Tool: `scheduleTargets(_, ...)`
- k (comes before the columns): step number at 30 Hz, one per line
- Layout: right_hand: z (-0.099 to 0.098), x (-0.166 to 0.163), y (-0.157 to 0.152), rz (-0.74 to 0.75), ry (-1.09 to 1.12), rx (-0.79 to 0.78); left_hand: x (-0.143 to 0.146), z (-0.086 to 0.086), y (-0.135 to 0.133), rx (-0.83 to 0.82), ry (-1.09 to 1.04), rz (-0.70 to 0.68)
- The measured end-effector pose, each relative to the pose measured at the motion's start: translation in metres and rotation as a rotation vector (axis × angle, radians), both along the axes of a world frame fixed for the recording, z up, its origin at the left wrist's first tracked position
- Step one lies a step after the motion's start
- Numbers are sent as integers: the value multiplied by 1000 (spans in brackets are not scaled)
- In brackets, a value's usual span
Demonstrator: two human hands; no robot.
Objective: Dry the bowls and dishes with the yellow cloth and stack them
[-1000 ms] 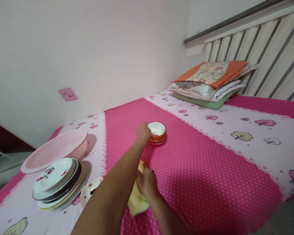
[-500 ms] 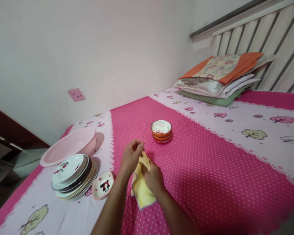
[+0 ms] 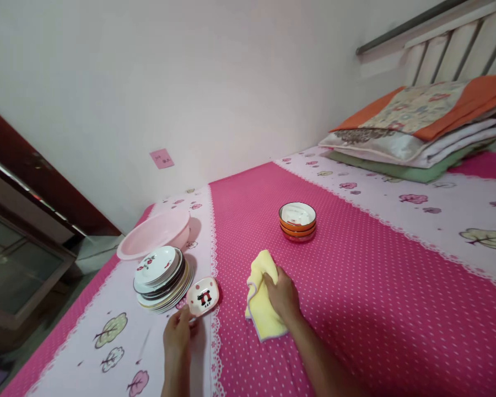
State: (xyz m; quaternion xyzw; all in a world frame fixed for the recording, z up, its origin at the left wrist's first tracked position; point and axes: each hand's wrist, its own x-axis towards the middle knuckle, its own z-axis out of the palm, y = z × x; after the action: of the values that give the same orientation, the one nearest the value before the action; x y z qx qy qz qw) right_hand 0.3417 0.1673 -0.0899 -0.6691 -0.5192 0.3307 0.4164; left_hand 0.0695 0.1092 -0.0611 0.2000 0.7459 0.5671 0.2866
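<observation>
Left grip (image 3: 177,333) touches our cat dish (image 3: 204,296) at its near rim (can't tell if it's closed), right grip (image 3: 283,295) clutches the yellow cloth (image 3: 260,320) beside it.

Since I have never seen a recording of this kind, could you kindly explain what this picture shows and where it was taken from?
There is no machine here. A person wears one camera on the head, looking forward and down at their own bare hands. The surface is a pink bed cover. The right hand grips a yellow cloth lying on it. The left hand touches the near edge of a small dish; whether it grips it, I cannot tell. Beside the dish stand stacked plates, behind them a pink basin. Further off are stacked bowls and folded bedding.
</observation>
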Motion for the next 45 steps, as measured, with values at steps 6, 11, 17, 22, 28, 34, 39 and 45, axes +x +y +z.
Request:
scheduleTargets(6,-1,1,-1,5,-8,-6,4,4,22,3,-28,-44)
scheduleTargets(11,-4,1,1,10,-18,-5,37,20,28,200,-192,-20)
scheduleTargets(17,-7,1,2,11,-32,1,85,48,34,431,-509,-113)
scheduleTargets(22,-7,0,1,1,-36,20,101,66,35,452,-784,-169)
scheduleTargets(28,-10,-2,3,-30,-41,31,108,74,50,490,-1167,-289)
scheduleTargets(34,-13,-3,3,-46,-46,55,105,62,67,601,-1274,-343)
scheduleTargets(39,-17,-5,1,-66,52,123,113,39,59,682,-1284,-316)
scheduleTargets(45,2,-3,0,-162,297,243,116,25,47,713,-1295,-226)
